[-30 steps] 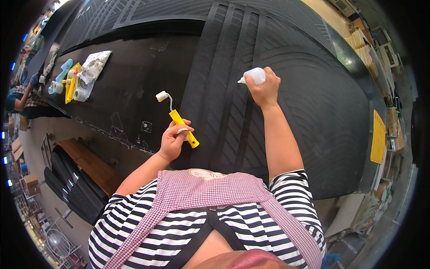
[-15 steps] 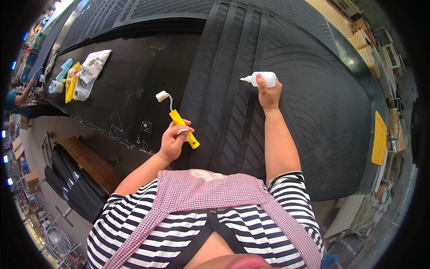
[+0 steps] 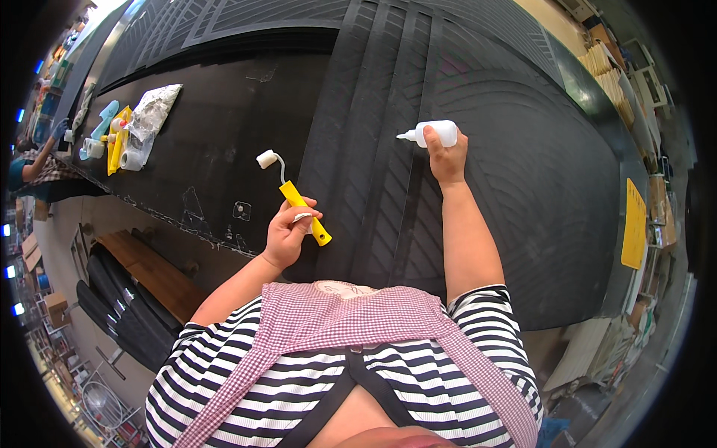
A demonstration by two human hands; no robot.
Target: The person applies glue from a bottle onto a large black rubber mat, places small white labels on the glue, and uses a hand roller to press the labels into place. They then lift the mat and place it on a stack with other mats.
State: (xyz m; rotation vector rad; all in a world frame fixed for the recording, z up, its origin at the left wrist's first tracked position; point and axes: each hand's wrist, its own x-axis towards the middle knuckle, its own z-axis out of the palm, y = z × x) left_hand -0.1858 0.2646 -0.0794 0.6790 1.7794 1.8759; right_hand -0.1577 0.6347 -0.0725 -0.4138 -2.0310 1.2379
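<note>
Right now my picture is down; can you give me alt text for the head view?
A person's right hand holds a white squeeze bottle, nozzle pointing left, over a black patterned panel. The left hand grips a yellow-handled roller with a small white head. Farther left, a crumpled plastic bag lies on the dark work surface.

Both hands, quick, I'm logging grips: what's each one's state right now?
Left hand: closed, holding the yellow-handled roller.
Right hand: closed, holding the white bottle.

Bottle (image 3: 442, 134) (right hand (image 3: 448, 158)), roller (image 3: 293, 194) (left hand (image 3: 285, 237))
</note>
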